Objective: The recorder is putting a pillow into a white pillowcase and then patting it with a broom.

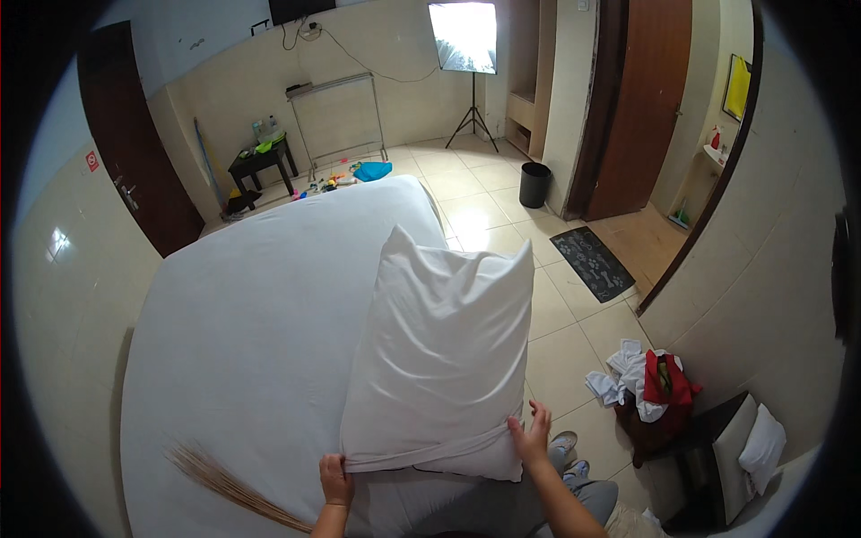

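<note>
A pillow in a white pillowcase (444, 356) lies on the bed's near right side, its two empty case corners pointing away from me. At its near left corner, my left hand (335, 480) has its fingers closed on the hem of the pillowcase. My right hand (533, 434) is at the near right edge, thumb against the case and fingers spread outward. Part of the pillow shows below the hem. To the left, a stick broom (235, 485) rests on the white bed sheet (255, 336).
A black chair (723, 457) with a small white cushion (763, 447) stands at the right, beside a heap of white and red cloths (649, 380). Beyond are a dark mat (592, 263), a black bin (535, 185), a lamp on a tripod (473, 107) and small items by a low table (259, 161).
</note>
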`<act>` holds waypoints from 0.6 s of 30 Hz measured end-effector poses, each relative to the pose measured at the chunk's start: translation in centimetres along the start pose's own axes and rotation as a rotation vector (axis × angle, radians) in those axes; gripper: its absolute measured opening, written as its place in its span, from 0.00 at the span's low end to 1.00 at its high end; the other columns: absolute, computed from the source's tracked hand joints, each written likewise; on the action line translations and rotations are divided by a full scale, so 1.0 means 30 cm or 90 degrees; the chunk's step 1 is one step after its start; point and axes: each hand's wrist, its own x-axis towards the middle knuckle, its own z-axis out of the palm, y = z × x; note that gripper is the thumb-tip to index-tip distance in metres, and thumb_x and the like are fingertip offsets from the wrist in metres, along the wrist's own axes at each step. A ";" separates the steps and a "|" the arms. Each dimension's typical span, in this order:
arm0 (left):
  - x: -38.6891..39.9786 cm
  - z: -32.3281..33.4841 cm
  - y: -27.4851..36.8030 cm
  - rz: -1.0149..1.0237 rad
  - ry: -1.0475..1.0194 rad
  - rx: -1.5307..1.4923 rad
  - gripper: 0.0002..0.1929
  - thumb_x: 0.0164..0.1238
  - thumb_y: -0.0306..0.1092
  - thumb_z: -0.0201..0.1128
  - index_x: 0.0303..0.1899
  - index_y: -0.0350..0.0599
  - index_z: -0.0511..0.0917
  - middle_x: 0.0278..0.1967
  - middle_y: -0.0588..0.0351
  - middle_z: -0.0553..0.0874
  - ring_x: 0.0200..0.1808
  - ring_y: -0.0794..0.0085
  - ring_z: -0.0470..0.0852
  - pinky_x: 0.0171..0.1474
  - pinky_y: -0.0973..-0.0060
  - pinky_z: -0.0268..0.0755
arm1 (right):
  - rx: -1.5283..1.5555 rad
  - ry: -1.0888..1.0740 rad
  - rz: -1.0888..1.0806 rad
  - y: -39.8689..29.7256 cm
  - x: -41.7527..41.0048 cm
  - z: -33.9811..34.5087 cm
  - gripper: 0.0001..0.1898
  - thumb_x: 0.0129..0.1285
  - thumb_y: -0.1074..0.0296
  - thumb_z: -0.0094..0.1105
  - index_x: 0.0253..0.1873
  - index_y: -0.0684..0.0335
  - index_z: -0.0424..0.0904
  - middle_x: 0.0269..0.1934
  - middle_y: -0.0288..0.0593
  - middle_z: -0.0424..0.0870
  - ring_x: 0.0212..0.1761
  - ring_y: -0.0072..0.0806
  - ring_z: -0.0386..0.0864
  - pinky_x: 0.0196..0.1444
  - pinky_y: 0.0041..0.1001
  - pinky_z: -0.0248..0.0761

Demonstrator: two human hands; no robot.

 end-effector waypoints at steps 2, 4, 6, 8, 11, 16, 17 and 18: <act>-0.019 0.034 0.023 -0.058 -0.028 0.017 0.05 0.55 0.24 0.54 0.34 0.40 0.72 0.33 0.46 0.74 0.39 0.49 0.71 0.45 0.60 0.64 | 0.537 -0.192 0.634 0.021 0.002 0.049 0.38 0.57 0.48 0.63 0.65 0.66 0.57 0.60 0.50 0.67 0.61 0.41 0.66 0.60 0.36 0.63; 0.006 0.084 0.070 -0.075 -0.022 -0.051 0.08 0.55 0.24 0.55 0.37 0.39 0.73 0.36 0.45 0.76 0.41 0.48 0.72 0.48 0.61 0.64 | 0.620 -0.216 0.616 -0.012 0.033 0.057 0.40 0.58 0.50 0.63 0.66 0.68 0.55 0.61 0.51 0.67 0.62 0.39 0.65 0.62 0.35 0.61; 0.056 0.142 0.125 -0.105 -0.030 -0.122 0.10 0.55 0.23 0.56 0.40 0.39 0.73 0.38 0.44 0.77 0.44 0.48 0.74 0.50 0.61 0.65 | 0.687 -0.263 0.629 -0.091 0.115 0.009 0.41 0.58 0.53 0.64 0.68 0.69 0.52 0.62 0.52 0.66 0.63 0.37 0.65 0.64 0.34 0.60; 0.102 0.183 0.170 -0.186 0.019 -0.287 0.15 0.54 0.21 0.57 0.46 0.38 0.73 0.41 0.43 0.79 0.50 0.49 0.75 0.53 0.63 0.66 | 0.746 -0.213 0.378 -0.206 0.239 -0.072 0.38 0.58 0.59 0.65 0.66 0.69 0.54 0.60 0.52 0.69 0.61 0.36 0.67 0.61 0.33 0.63; 0.139 0.175 0.209 -0.217 -0.064 -0.356 0.18 0.54 0.21 0.57 0.49 0.38 0.71 0.45 0.42 0.79 0.54 0.50 0.74 0.54 0.65 0.67 | 0.734 -0.255 0.335 -0.381 0.434 -0.176 0.36 0.56 0.62 0.67 0.65 0.69 0.56 0.59 0.52 0.70 0.60 0.35 0.68 0.59 0.32 0.65; 0.201 0.013 0.284 -0.135 -0.099 -0.237 0.21 0.53 0.25 0.61 0.51 0.36 0.69 0.48 0.43 0.76 0.51 0.53 0.75 0.54 0.68 0.66 | 0.221 -0.287 -0.012 -0.534 0.520 -0.155 0.31 0.58 0.52 0.63 0.58 0.70 0.67 0.52 0.54 0.70 0.56 0.40 0.69 0.60 0.34 0.61; 0.241 -0.014 0.305 -0.077 -0.044 -0.354 0.24 0.51 0.26 0.63 0.51 0.36 0.68 0.48 0.43 0.75 0.51 0.54 0.75 0.54 0.67 0.66 | 0.201 -0.337 0.005 -0.546 0.513 -0.121 0.31 0.58 0.52 0.63 0.58 0.70 0.67 0.52 0.54 0.70 0.56 0.40 0.69 0.60 0.34 0.61; 0.285 -0.037 0.327 -0.024 0.012 -0.468 0.26 0.49 0.28 0.65 0.52 0.35 0.67 0.48 0.43 0.74 0.51 0.55 0.74 0.55 0.67 0.66 | 0.250 -0.331 -0.024 -0.563 0.496 -0.080 0.30 0.59 0.50 0.61 0.57 0.69 0.68 0.52 0.54 0.68 0.57 0.43 0.67 0.61 0.34 0.60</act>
